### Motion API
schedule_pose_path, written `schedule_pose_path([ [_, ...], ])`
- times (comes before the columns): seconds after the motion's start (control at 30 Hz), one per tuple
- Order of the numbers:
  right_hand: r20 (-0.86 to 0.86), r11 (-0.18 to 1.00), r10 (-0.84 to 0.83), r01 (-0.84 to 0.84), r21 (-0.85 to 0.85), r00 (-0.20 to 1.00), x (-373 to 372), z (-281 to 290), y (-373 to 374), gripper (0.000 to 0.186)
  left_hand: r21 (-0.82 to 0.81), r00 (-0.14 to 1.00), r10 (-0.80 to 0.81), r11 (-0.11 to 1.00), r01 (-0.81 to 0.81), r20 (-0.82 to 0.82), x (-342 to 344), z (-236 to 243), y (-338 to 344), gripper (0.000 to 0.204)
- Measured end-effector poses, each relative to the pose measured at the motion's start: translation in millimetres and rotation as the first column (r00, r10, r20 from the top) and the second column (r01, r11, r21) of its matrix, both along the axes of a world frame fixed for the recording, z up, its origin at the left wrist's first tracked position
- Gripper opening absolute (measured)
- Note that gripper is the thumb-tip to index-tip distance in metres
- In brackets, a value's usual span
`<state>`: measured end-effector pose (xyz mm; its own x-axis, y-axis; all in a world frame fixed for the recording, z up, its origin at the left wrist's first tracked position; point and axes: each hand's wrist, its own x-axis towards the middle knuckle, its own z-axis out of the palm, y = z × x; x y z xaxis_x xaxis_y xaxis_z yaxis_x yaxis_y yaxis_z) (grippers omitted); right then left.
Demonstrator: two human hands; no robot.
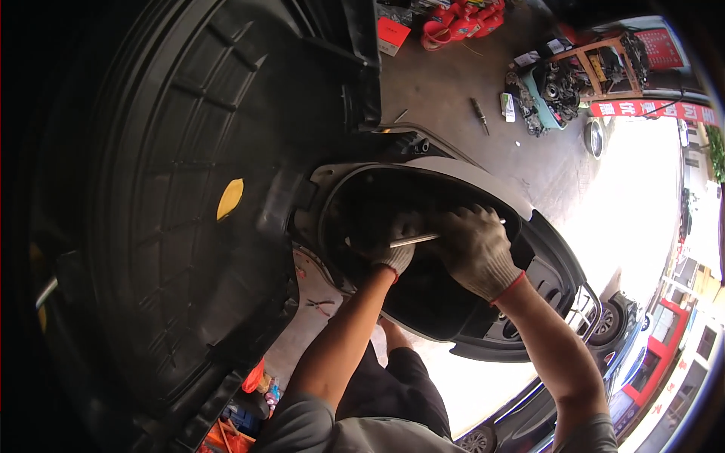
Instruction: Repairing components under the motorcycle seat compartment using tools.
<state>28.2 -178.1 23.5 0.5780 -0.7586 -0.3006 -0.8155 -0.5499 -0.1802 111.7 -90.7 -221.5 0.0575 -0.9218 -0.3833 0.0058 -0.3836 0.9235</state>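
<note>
bar (414, 240) slants across the middle of the dark bin (438, 306), its free tip pointing to the bin's right edge. the right hand (472, 253) looks closed, gloved fingers curled round the bar. the left hand (399, 255) is beneath the bar's left end; its fingers are too dark and blurred to tell their spread or hold. for good control, a firm right grip, a steady left hand and knuckles clear of the bin's edges would help. beyond, pliers (321, 303) lie on the floor (453, 83); farther off stands a teal tub (538, 102).
</note>
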Motion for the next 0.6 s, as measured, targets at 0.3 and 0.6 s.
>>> schedule_pose_path([
  [0.3, 0.382, 0.351, -0.922, 0.556, 0.753, 0.064, -85, 93, 89, 0.021, -0.054, 0.408, -0.207, 0.839, 0.542, 0.889, -94, -53, -12, 0.025],
  [0.6, 0.528, 0.371, -0.842, 0.594, 0.714, -0.11, -123, 104, 155, 0.02, 0.114, 0.326, 0.167, 0.978, -0.175, -0.931, -76, -139, -9, 0.02],
])
